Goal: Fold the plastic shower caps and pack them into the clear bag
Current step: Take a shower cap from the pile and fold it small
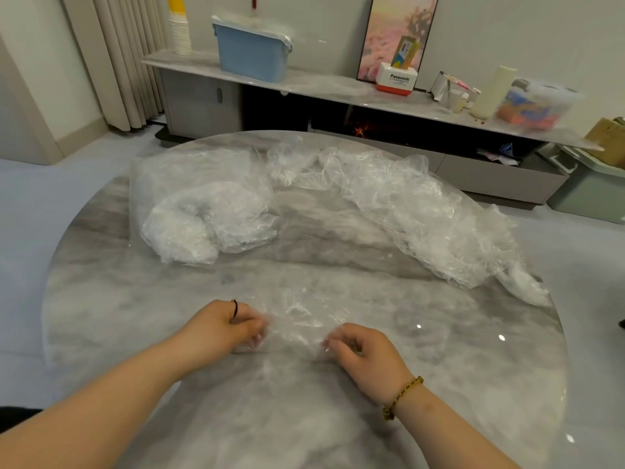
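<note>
A clear plastic shower cap (pixel 297 319) lies flat on the round marble table (pixel 135 333) near its front edge. My left hand (pixel 225 324) pinches the cap's left edge with curled fingers. My right hand (pixel 363 353) pinches its right edge the same way. At the back left lies a clear bag (pixel 203 211) with a white curved bundle of folded caps inside it. A long heap of loose crumpled caps (pixel 416 211) runs from the back middle down the table's right side.
Behind the table runs a low marble sideboard (pixel 338 86) with a blue bin (pixel 252 50), stacked paper cups (pixel 181 32), a Panasonic box (pixel 396 79) and a clear tub (pixel 534 103). A green crate (pixel 588 187) stands on the floor at right.
</note>
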Tool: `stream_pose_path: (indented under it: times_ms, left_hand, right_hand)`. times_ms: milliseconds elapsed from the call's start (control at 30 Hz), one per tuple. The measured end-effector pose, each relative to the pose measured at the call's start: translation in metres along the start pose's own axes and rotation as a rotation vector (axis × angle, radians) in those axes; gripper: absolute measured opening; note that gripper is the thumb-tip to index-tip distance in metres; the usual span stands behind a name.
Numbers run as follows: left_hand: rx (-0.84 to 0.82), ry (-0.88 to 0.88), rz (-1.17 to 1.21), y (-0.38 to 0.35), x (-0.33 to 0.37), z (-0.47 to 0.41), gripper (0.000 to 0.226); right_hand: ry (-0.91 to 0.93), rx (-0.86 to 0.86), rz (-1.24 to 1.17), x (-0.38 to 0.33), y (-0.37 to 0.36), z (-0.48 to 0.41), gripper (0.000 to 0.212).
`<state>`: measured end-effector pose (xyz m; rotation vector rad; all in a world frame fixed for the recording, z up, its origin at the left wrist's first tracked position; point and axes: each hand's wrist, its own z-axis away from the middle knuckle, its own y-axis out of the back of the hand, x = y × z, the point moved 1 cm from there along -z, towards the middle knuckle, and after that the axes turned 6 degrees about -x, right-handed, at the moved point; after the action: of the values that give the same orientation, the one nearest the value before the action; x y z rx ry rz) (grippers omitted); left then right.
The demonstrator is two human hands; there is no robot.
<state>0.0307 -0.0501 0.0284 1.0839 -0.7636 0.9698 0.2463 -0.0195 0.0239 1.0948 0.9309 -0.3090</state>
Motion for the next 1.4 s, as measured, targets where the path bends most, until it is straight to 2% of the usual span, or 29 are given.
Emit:
stream_pose_path:
  times_ms: [100, 167, 233, 267, 333, 433, 500, 567, 667, 733, 800, 867, 967, 1033, 1100, 1133, 1233, 1400]
  left_hand:
    - [0.113, 0.049, -0.095, -0.009, 0.001, -0.003, 0.018]
    - [0.187, 0.065, -0.113, -0.015, 0.003, -0.002, 0.007]
    - [0.249, 0.097, -0.241, -0.018, 0.006, 0.001, 0.022]
    - [0.292, 0.097, -0.442, -0.019, 0.006, 0.001, 0.033]
    - [0.406, -0.072, -0.819, -0.022, 0.006, 0.002, 0.041]
    - [0.497, -0.417, -1.006, -0.034, 0.004, 0.003, 0.052]
    - [0.398, -0.488, -1.07, -0.045, 0.007, 0.008, 0.053]
    - [0.287, -0.513, -1.121, -0.055, 0.01, 0.013, 0.062]
    - [0.101, -0.369, -1.164, -0.06, -0.004, 0.007, 0.07]
    - [0.044, -0.31, -1.142, -0.057, -0.013, 0.001, 0.066]
    - [0.024, -0.25, -1.139, -0.053, -0.017, -0.004, 0.069]
    - [0.03, -0.244, -1.14, -0.053, -0.02, -0.007, 0.074]
    - [0.036, -0.275, -1.182, -0.055, -0.024, -0.006, 0.075]
    - [0.018, -0.295, -1.193, -0.054, -0.027, -0.006, 0.075]
    - [0.038, -0.288, -1.197, -0.053, -0.027, -0.008, 0.075]
    - [0.053, -0.289, -1.199, -0.054, -0.027, -0.009, 0.075]
    - [0.011, -0.287, -1.175, -0.055, -0.027, -0.009, 0.075]
    - [-0.085, -0.291, -1.186, -0.059, -0.03, -0.009, 0.075]
  right_hand:
    - [-0.067, 0.088, -0.092, 0.005, 0.001, -0.002, 0.023]
    - [-0.135, 0.117, -0.134, 0.006, 0.001, -0.003, 0.023]
    - [-0.196, 0.148, -0.133, 0.008, -0.003, -0.003, 0.014]
    - [-0.21, 0.167, -0.106, 0.007, -0.004, -0.003, 0.009]
    - [-0.195, 0.195, 0.049, 0.007, -0.007, -0.003, 0.024]
    - [-0.187, 0.138, 0.343, 0.003, -0.013, -0.001, 0.051]
    - [-0.132, 0.212, 0.532, 0.002, -0.019, -0.001, 0.066]
    - [-0.09, 0.268, 0.631, -0.004, -0.022, 0.0, 0.071]
    - [-0.192, 0.221, 0.739, -0.006, -0.026, -0.003, 0.055]
    - [-0.153, 0.335, 0.768, -0.007, -0.027, -0.003, 0.041]
    - [-0.063, 0.372, 0.762, -0.008, -0.031, -0.007, 0.043]
    - [0.05, 0.317, 0.751, -0.01, -0.038, -0.007, 0.035]
    - [-0.011, 0.067, 0.823, -0.01, -0.044, -0.009, 0.069]
    - [-0.071, -0.019, 0.857, -0.003, -0.045, -0.01, 0.07]
    - [-0.053, -0.019, 0.855, 0.002, -0.045, -0.011, 0.054]
    - [-0.045, -0.002, 0.867, 0.004, -0.045, -0.012, 0.054]
    - [-0.084, 0.003, 0.852, 0.007, -0.043, -0.012, 0.076]
    - [-0.016, -0.057, 0.887, 0.012, -0.045, -0.013, 0.078]
